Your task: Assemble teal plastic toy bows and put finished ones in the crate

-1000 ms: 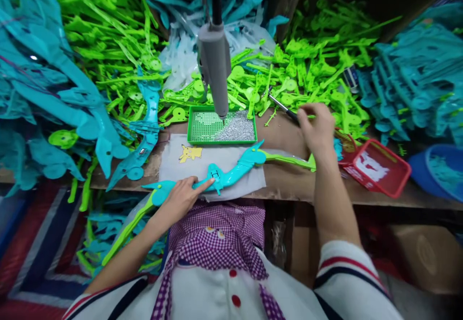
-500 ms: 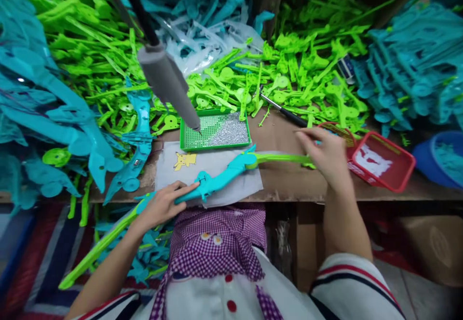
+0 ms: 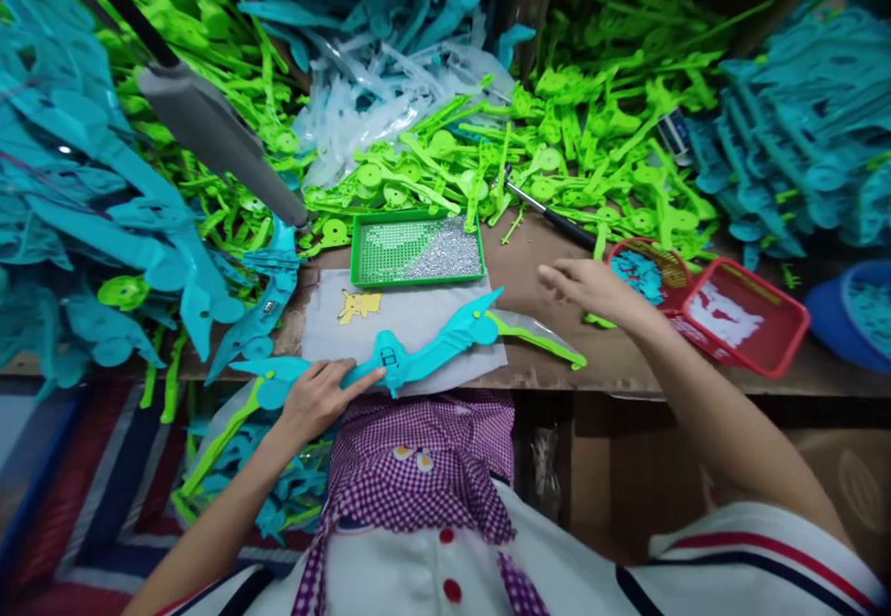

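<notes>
I am pressing my left hand (image 3: 316, 396) flat, fingers extended, on the teal toy bow (image 3: 410, 361), which is lying on the grey mat (image 3: 418, 314) at the table (image 3: 543, 365) edge. My right hand (image 3: 591, 287) is hovering loosely open above the table beside the red basket (image 3: 744, 319); it appears empty, though blurred.

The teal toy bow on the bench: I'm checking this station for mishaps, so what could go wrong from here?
The teal bow lies at the bench edge, pinned only by the left hand; it might slip off. The right hand hovers beside the red basket, which overhangs the edge and could be knocked off.
</notes>
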A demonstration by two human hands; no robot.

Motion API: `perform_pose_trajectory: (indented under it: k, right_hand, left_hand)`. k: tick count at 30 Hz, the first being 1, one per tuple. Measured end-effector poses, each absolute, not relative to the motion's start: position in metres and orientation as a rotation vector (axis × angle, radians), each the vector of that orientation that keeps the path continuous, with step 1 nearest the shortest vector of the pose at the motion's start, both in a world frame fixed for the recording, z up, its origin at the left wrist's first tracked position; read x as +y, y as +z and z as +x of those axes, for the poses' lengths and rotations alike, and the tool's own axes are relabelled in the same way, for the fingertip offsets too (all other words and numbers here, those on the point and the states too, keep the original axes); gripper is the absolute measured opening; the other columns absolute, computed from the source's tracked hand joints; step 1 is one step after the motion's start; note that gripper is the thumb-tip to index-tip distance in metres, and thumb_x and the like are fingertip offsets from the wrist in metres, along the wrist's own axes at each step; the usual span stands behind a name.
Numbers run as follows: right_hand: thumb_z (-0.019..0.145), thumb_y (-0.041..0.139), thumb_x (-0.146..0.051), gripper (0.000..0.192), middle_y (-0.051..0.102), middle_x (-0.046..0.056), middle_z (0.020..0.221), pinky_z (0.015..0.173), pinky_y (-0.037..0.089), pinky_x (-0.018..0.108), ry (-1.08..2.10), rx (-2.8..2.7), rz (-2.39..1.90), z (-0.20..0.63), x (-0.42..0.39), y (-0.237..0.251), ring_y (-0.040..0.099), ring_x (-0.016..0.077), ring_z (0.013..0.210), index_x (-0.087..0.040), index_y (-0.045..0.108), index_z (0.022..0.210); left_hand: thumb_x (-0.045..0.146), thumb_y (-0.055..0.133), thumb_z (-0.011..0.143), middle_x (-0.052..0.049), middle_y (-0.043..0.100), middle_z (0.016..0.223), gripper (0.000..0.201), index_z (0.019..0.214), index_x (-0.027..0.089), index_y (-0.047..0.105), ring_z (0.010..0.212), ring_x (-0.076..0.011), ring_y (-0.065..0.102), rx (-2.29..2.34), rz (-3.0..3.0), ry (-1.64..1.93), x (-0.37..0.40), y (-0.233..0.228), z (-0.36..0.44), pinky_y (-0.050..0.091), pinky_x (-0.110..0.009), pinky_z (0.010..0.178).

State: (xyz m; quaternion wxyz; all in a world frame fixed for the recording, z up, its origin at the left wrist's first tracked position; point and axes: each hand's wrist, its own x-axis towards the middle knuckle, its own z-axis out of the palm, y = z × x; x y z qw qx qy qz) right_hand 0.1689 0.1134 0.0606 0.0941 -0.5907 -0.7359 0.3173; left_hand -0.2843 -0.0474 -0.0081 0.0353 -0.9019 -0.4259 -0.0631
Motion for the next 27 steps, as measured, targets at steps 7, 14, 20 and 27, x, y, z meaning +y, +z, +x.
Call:
perform_pose_trajectory:
  k: [7, 14, 20, 27]
  right_hand:
    - [0.091, 0.047, -0.069, 0.052, 0.073, 0.006, 0.087, 0.072, 0.053, 0.033, 1.577, -1.653, -1.311, 0.128, 0.088, 0.037, 0.065, 0.0193, 0.079, -0.022, 0.069, 0.090]
    - [0.087, 0.061, -0.060, 0.039, 0.067, 0.002, 0.079, 0.063, 0.042, 0.028, 1.365, -1.837, -1.312, 0.122, 0.069, 0.067, 0.057, 0.0167, 0.071, -0.022, 0.071, 0.088]
    - [0.089, 0.059, -0.057, 0.036, 0.072, 0.004, 0.089, 0.073, 0.048, 0.031, 1.368, -2.013, -1.226, 0.126, 0.075, 0.064, 0.063, 0.0198, 0.081, -0.023, 0.072, 0.092]
    - [0.096, 0.046, -0.049, 0.038, 0.071, 0.013, 0.110, 0.088, 0.047, 0.044, 0.437, -2.012, -1.690, 0.155, 0.158, 0.051, 0.064, 0.0296, 0.101, -0.022, 0.069, 0.108]
  left_hand:
    - [0.016, 0.052, 0.098, -0.006, 0.068, 0.113, 0.055, 0.140, 0.052, 0.052, 0.095, -0.0171, 0.069, -1.306, -2.680, -0.427, -0.073, -0.029, -0.301, 0.049, -0.034, 0.092]
    - [0.013, 0.057, 0.095, -0.003, 0.068, 0.102, 0.069, 0.146, 0.056, 0.041, 0.089, -0.0142, 0.070, -1.171, -2.480, -0.423, -0.080, -0.032, -0.316, 0.047, -0.030, 0.089]
    - [0.015, 0.057, 0.096, -0.003, 0.069, 0.103, 0.060, 0.142, 0.052, 0.049, 0.090, -0.0160, 0.070, -1.165, -2.540, -0.527, -0.087, -0.037, -0.313, 0.046, -0.031, 0.087]
    - [0.010, 0.047, 0.096, -0.008, 0.070, 0.105, 0.053, 0.138, 0.041, 0.060, 0.091, -0.0177, 0.067, -1.316, -2.680, -0.406, -0.077, -0.035, -0.280, 0.046, -0.031, 0.082]
